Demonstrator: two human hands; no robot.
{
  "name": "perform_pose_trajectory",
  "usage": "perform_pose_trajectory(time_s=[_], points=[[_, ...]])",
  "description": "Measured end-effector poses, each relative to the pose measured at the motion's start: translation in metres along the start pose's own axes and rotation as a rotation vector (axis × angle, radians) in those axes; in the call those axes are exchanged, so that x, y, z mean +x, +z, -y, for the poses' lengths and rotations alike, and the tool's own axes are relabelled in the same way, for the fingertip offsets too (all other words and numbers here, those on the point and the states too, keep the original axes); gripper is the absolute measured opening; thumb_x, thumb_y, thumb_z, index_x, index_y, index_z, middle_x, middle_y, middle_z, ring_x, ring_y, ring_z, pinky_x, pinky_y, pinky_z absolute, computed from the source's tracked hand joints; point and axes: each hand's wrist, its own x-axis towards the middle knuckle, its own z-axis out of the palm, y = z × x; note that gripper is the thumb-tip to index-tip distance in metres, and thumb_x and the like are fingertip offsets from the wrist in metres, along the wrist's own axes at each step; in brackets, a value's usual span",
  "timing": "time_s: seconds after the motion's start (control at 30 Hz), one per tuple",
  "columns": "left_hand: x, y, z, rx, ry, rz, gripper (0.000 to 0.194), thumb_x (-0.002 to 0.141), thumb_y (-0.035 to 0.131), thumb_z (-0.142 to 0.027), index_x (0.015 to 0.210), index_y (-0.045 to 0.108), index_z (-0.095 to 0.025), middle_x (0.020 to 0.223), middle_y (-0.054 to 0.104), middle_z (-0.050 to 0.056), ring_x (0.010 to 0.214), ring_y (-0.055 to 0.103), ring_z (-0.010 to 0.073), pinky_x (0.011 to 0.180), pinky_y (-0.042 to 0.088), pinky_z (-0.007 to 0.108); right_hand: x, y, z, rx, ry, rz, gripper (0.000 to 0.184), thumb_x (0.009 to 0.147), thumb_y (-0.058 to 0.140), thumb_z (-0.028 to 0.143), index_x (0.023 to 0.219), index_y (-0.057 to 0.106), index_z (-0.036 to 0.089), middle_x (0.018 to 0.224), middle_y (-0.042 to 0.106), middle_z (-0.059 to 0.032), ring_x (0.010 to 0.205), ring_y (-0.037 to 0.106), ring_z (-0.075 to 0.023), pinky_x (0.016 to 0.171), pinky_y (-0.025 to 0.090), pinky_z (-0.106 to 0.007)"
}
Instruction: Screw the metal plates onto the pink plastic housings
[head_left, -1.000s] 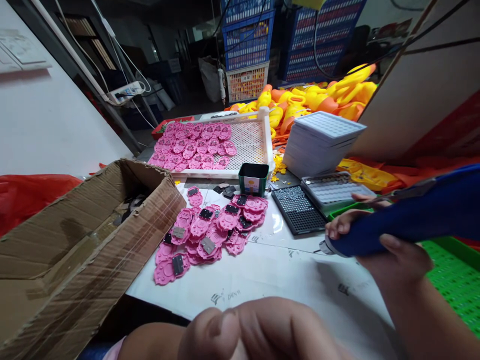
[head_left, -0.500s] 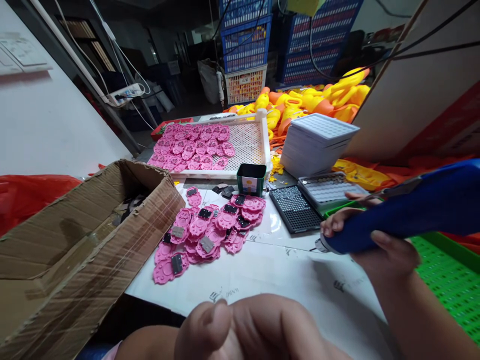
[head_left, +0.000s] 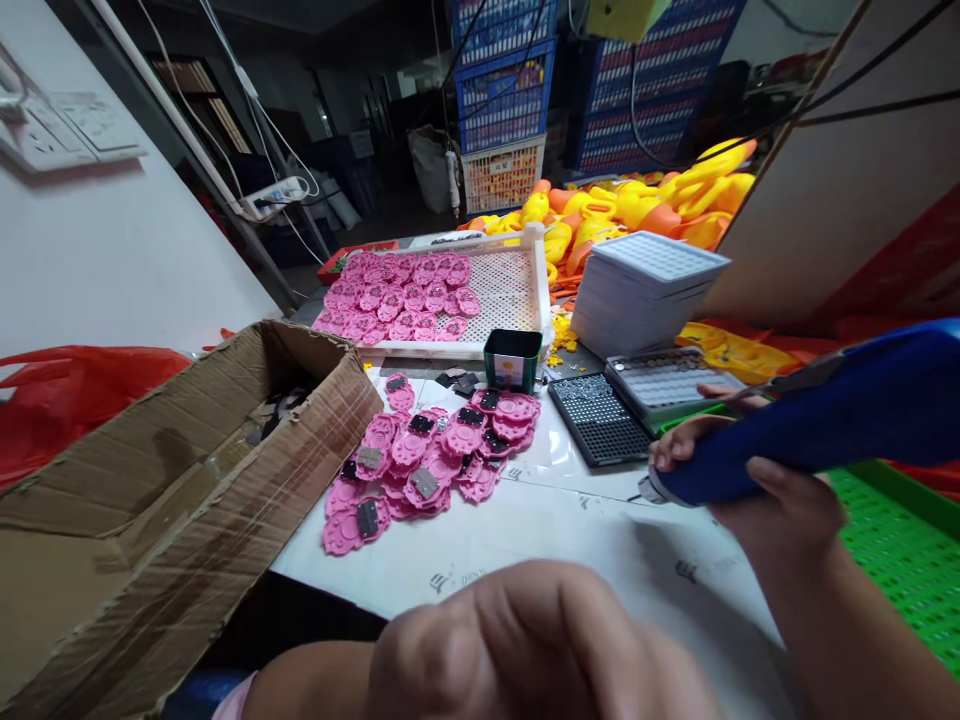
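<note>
My right hand grips a blue electric screwdriver, its narrow tip pointing left above the white table surface. Close to the camera, blurred at the bottom, my left hand has its fingers curled in. Whatever it may hold is hidden. Beyond it lies a heap of pink plastic covers, several bearing a black or grey rectangular piece. Left of the screwdriver tip is a black perforated tray with small shiny parts in its far half.
A cardboard box stands at left. Behind the heap are a dark green cup and a white mesh tray with pink covers. Stacked white trays stand back right, a green basket at right, yellow-orange parts behind.
The view has swung slightly left, so the scene sits farther right. My left hand's fingers have curled more and shifted a little. The right hand keeps its hold on the screwdriver.
</note>
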Motion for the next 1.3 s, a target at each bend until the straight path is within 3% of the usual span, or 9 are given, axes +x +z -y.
perform_pose_trajectory(time_s=[0.13, 0.2, 0.27, 0.57, 0.8, 0.93, 1.1, 1.2, 1.3], points=[[0.003, -0.018, 0.000, 0.147, 0.186, -0.407, 0.028, 0.059, 0.079, -0.007, 0.079, 0.064, -0.019, 0.082, 0.065, 0.000, 0.079, 0.063, 0.0124, 0.077, 0.049, 0.023, 0.000, 0.000, 0.000, 0.010, 0.015, -0.023, 0.042, 0.055, 0.078, 0.040, 0.094, 0.067, 0.027, 0.055, 0.065, -0.0009, 0.049, 0.059, -0.0206, 0.050, 0.050, -0.037], [0.002, -0.028, 0.000, 0.228, 0.276, -0.624, 0.030, 0.059, 0.076, 0.000, 0.079, 0.063, -0.019, 0.082, 0.066, -0.001, 0.084, 0.064, 0.0106, 0.086, 0.048, 0.022, 0.000, 0.000, 0.000, 0.031, 0.018, -0.026, 0.045, 0.054, 0.077, 0.039, 0.096, 0.066, 0.027, 0.056, 0.066, -0.0004, 0.049, 0.059, -0.0200, 0.050, 0.050, -0.036], [0.000, -0.034, 0.000, 0.269, 0.316, -0.726, 0.033, 0.057, 0.076, 0.002, 0.079, 0.062, -0.019, 0.081, 0.066, -0.003, 0.085, 0.065, 0.0101, 0.088, 0.048, 0.022, 0.000, 0.000, 0.000, 0.030, 0.016, -0.025, 0.047, 0.055, 0.075, 0.038, 0.099, 0.065, 0.027, 0.056, 0.066, 0.0001, 0.049, 0.059, -0.0199, 0.049, 0.049, -0.035], [-0.016, -0.017, 0.010, 0.375, 0.403, -0.754, 0.042, 0.047, 0.084, 0.000, 0.076, 0.059, -0.018, 0.079, 0.063, -0.004, 0.078, 0.062, 0.0079, 0.072, 0.050, 0.017, 0.001, -0.001, -0.003, 0.031, -0.007, 0.002, 0.045, 0.056, 0.071, 0.034, 0.099, 0.063, 0.023, 0.054, 0.065, 0.0027, 0.047, 0.059, -0.0185, 0.046, 0.049, -0.032], [-0.024, -0.018, 0.010, 0.460, 0.448, -0.784, 0.043, 0.045, 0.087, -0.002, 0.073, 0.058, -0.017, 0.078, 0.062, -0.004, 0.073, 0.061, 0.0074, 0.069, 0.051, 0.017, 0.001, 0.000, -0.003, 0.067, -0.002, 0.030, 0.051, 0.056, 0.075, 0.036, 0.103, 0.060, 0.022, 0.057, 0.066, 0.0027, 0.046, 0.059, -0.0193, 0.043, 0.048, -0.032], [-0.012, -0.017, -0.010, 0.512, 0.440, -0.702, 0.041, 0.048, 0.092, -0.012, 0.074, 0.061, -0.016, 0.070, 0.061, -0.005, 0.061, 0.057, 0.0050, 0.056, 0.048, 0.014, 0.002, -0.002, -0.006, 0.091, 0.017, 0.025, 0.054, 0.056, 0.078, 0.037, 0.105, 0.060, 0.020, 0.058, 0.065, 0.0021, 0.047, 0.060, -0.0185, 0.044, 0.048, -0.032], [0.014, -0.022, -0.047, 0.580, 0.490, -0.641, 0.041, 0.055, 0.091, -0.033, 0.078, 0.061, -0.016, 0.059, 0.052, -0.006, 0.046, 0.046, 0.0032, 0.036, 0.031, 0.011, 0.005, -0.004, -0.009, 0.113, 0.027, 0.018, 0.062, 0.054, 0.082, 0.041, 0.108, 0.059, 0.020, 0.059, 0.065, 0.0004, 0.047, 0.060, -0.0190, 0.044, 0.047, -0.032], [0.034, -0.034, -0.071, 0.813, 0.540, -0.741, 0.044, 0.064, 0.082, -0.050, 0.077, 0.055, -0.018, 0.053, 0.038, -0.010, 0.038, 0.030, 0.0029, 0.031, 0.021, 0.013, 0.006, -0.005, -0.010, 0.119, 0.027, 0.018, 0.066, 0.055, 0.083, 0.044, 0.111, 0.057, 0.020, 0.061, 0.065, 0.0003, 0.048, 0.060, -0.0194, 0.045, 0.047, -0.033], [0.063, -0.054, -0.102, 1.191, 0.546, -0.895, 0.046, 0.082, 0.053, -0.066, 0.074, 0.046, -0.022, 0.051, 0.027, -0.010, 0.036, 0.025, 0.0062, 0.031, 0.023, 0.017, 0.006, -0.007, -0.013, 0.115, 0.030, 0.012, 0.066, 0.056, 0.083, 0.045, 0.111, 0.056, 0.020, 0.063, 0.065, -0.0005, 0.050, 0.060, -0.0194, 0.047, 0.048, -0.034]])
